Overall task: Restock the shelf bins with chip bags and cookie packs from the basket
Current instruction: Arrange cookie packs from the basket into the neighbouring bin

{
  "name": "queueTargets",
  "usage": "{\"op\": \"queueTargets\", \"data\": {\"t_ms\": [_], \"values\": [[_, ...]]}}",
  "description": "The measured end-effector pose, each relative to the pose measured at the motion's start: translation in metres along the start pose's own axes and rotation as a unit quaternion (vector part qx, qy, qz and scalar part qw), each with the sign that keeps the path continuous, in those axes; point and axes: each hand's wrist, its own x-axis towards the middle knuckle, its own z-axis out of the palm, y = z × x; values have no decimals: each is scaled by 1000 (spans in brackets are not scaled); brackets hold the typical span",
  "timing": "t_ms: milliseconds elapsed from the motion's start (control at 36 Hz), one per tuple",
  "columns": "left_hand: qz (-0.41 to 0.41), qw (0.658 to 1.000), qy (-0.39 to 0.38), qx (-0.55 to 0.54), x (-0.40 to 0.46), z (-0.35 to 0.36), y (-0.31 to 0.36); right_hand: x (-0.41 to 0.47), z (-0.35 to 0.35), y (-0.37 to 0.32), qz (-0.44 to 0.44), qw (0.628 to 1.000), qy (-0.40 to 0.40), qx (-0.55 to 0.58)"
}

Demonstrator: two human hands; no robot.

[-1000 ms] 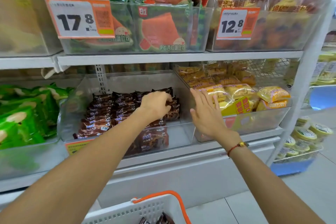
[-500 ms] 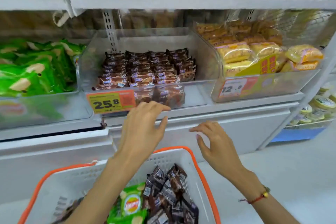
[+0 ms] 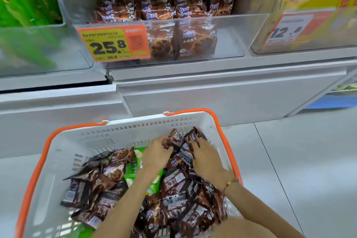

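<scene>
Both hands are seen in the basket point(image 3: 58, 147), lower centre of frame. Left hand point(image 3: 154, 153) and right hand point(image 3: 207, 157) have fingers curled onto brown cookie packs point(image 3: 178, 141) at the pile's far end. Packs judged light, crinkly, slippery, contents brittle; best gathered by their flat sides, without squeezing. Target bin point(image 3: 222, 35) lies at upper centre.

Both hands down in white basket point(image 3: 116, 133) with orange handles. Left hand point(image 3: 156, 153) and right hand point(image 3: 207, 157) close fingers on brown cookie packs point(image 3: 179, 141) at far side. Green chip bag point(image 3: 133, 176) under packs. Above, clear shelf bin point(image 3: 228, 35) holds rows of same packs behind orange 25.8 price tag point(image 3: 114, 44).
</scene>
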Motion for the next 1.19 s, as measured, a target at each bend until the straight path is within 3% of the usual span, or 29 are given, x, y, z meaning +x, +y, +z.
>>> {"op": "queueTargets", "data": {"t_ms": [139,278,444,556,639,694,778,806,861,1028,1194], "values": [[-60,996,-15,-58,23,22,-6,12,7,-7,39,999,21,-12],[-57,997,-38,-48,40,30,-4,25,15,-15,56,997,-34,-41],[-53,995,-59,-60,40,24,-2,31,7,-10,33,999,-13,-30],[-13,994,-30,-106,35,4,-1,34,-11,-7,26,999,8,29],[44,990,-7,-137,23,-14,6,32,-32,-10,59,986,40,152],[84,985,16,-152,13,-23,12,29,-46,-14,113,945,16,306],[145,972,52,-177,0,-33,20,26,-70,-19,212,822,-23,527],[166,968,63,-175,-5,-36,24,24,-79,-20,228,787,-31,572],[203,963,76,-163,-13,-42,31,18,-96,-22,216,759,-34,613],[245,946,112,-181,-34,-64,51,-5,-128,-23,142,776,25,614],[203,931,120,-279,-53,-105,87,-25,-172,-21,46,827,68,556]]}}
